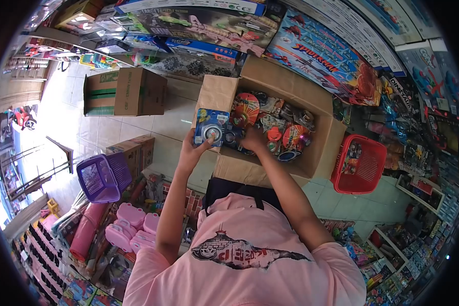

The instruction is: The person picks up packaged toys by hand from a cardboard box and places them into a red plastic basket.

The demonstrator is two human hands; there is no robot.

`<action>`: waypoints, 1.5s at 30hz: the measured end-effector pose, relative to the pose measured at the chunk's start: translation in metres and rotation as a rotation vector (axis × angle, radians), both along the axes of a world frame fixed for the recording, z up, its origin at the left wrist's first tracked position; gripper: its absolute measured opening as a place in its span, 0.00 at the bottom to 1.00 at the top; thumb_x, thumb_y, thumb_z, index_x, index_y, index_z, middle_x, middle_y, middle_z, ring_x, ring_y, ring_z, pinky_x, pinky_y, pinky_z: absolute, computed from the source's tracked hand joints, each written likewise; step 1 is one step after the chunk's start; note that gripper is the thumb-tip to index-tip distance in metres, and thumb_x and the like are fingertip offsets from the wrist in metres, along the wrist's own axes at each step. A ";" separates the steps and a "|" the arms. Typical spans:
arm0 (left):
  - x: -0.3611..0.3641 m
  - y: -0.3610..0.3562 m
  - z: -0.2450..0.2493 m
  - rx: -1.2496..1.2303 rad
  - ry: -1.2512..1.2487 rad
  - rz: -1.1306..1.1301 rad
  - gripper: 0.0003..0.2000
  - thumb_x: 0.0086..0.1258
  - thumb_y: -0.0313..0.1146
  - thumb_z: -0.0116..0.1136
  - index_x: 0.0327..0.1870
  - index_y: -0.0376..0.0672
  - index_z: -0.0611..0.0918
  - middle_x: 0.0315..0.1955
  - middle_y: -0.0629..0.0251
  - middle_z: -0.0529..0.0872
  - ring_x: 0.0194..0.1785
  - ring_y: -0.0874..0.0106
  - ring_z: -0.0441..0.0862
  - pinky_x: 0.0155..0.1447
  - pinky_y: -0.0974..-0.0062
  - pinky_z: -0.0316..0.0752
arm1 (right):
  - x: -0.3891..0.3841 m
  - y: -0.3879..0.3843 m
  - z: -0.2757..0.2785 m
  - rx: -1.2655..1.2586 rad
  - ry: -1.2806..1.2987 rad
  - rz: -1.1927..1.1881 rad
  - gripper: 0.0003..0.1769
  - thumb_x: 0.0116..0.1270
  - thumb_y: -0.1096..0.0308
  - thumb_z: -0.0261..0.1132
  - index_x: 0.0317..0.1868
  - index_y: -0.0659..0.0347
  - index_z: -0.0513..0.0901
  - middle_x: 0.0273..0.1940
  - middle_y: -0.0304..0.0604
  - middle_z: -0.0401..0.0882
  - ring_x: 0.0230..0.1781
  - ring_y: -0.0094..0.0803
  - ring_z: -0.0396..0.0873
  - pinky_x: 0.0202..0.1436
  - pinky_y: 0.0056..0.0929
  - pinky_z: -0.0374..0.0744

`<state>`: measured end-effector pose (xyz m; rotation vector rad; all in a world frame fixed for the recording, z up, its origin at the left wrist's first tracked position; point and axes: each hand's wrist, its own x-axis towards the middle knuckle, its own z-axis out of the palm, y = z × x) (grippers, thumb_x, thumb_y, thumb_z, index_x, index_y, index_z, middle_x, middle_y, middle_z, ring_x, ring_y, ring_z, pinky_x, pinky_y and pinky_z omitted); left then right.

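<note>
My left hand (193, 152) grips a blue carded toy pack (207, 119) at the left side of an open cardboard box (327, 153). Its thumb lies over the round silver toy on the card. Just right of that, my right hand (254, 140) reaches over the box's near left part, its fingers closed at the edge of a dark blue toy pack (232, 136). Part of those fingers is hidden. Several packaged toys fill the box, among them a red and yellow fan-shaped pack (245, 108) and a pack with an orange piece (274, 133).
A red basket (359, 166) stands right of the box, a purple basket (98, 177) to the left. Behind is a closed cardboard carton (125, 92). Large toy boxes (324, 53) line the far side. Pink cases (130, 227) sit near my left elbow.
</note>
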<state>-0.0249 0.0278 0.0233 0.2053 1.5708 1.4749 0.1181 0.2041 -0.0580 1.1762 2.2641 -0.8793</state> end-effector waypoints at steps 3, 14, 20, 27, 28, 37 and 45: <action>-0.005 -0.012 -0.008 0.008 0.007 0.008 0.21 0.68 0.31 0.68 0.56 0.32 0.73 0.45 0.64 0.83 0.47 0.76 0.82 0.52 0.76 0.81 | -0.011 -0.026 0.005 0.096 0.064 -0.062 0.46 0.48 0.45 0.77 0.64 0.59 0.73 0.63 0.50 0.70 0.68 0.47 0.64 0.67 0.48 0.66; -0.008 0.005 -0.012 0.109 0.030 -0.056 0.26 0.65 0.28 0.70 0.60 0.32 0.72 0.48 0.61 0.83 0.54 0.74 0.81 0.58 0.76 0.77 | 0.026 -0.001 0.035 -0.103 0.472 -0.379 0.40 0.49 0.58 0.80 0.60 0.64 0.74 0.46 0.48 0.84 0.49 0.44 0.83 0.52 0.38 0.79; 0.002 0.029 0.002 0.124 -0.012 -0.316 0.27 0.65 0.27 0.70 0.63 0.34 0.72 0.51 0.63 0.84 0.54 0.75 0.81 0.60 0.75 0.76 | 0.081 0.017 0.093 -0.379 0.781 -0.789 0.27 0.59 0.65 0.77 0.55 0.64 0.76 0.47 0.41 0.83 0.50 0.27 0.80 0.54 0.26 0.77; 0.055 0.062 0.017 0.163 -0.083 -0.435 0.27 0.64 0.30 0.71 0.63 0.35 0.73 0.51 0.65 0.84 0.54 0.75 0.81 0.61 0.75 0.75 | 0.153 0.010 0.125 -0.578 1.051 -1.095 0.29 0.59 0.68 0.77 0.58 0.62 0.73 0.50 0.42 0.82 0.53 0.27 0.80 0.59 0.27 0.76; 0.067 0.068 0.019 0.169 -0.077 -0.455 0.27 0.64 0.30 0.71 0.63 0.35 0.73 0.51 0.65 0.84 0.54 0.75 0.81 0.61 0.75 0.75 | 0.169 0.012 0.124 -0.566 1.068 -1.106 0.29 0.59 0.68 0.77 0.58 0.62 0.73 0.50 0.42 0.82 0.53 0.27 0.80 0.59 0.27 0.76; 0.243 0.108 0.028 0.028 0.035 -0.532 0.26 0.61 0.33 0.74 0.59 0.35 0.76 0.47 0.63 0.85 0.50 0.75 0.83 0.57 0.75 0.77 | 0.350 0.017 0.120 -0.626 1.239 -1.077 0.25 0.63 0.68 0.73 0.60 0.60 0.76 0.51 0.37 0.82 0.52 0.25 0.80 0.59 0.28 0.76; 0.368 0.127 0.028 0.045 0.022 -0.449 0.26 0.63 0.36 0.73 0.59 0.35 0.77 0.47 0.63 0.85 0.49 0.75 0.83 0.56 0.75 0.77 | 0.487 0.021 0.116 -0.594 1.182 -1.127 0.27 0.64 0.69 0.73 0.62 0.59 0.74 0.53 0.36 0.81 0.56 0.25 0.78 0.63 0.28 0.73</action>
